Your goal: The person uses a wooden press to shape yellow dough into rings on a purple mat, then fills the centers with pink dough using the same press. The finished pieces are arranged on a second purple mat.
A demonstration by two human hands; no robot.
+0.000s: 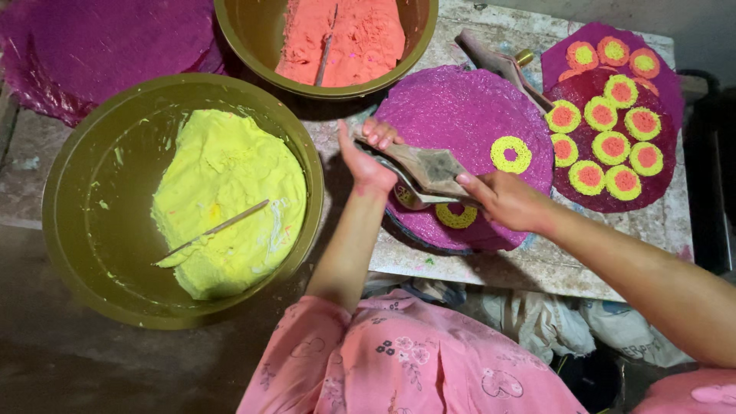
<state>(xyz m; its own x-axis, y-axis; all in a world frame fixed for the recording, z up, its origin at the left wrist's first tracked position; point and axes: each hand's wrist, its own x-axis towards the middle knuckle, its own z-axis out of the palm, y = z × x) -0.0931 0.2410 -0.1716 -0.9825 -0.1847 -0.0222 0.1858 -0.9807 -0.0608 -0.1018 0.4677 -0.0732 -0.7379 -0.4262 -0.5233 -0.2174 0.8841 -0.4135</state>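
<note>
Left hand (368, 157) and right hand (502, 199) both clamp a flat brown wooden paddle (429, 169) above a glittery purple disc (468, 115) on the stone worktop (552, 261).

Both hands, left (368, 157) and right (502, 199), grip flat tool (429, 170) over purple disc (460, 115); yellow paste bowl (77, 192) beside.
</note>
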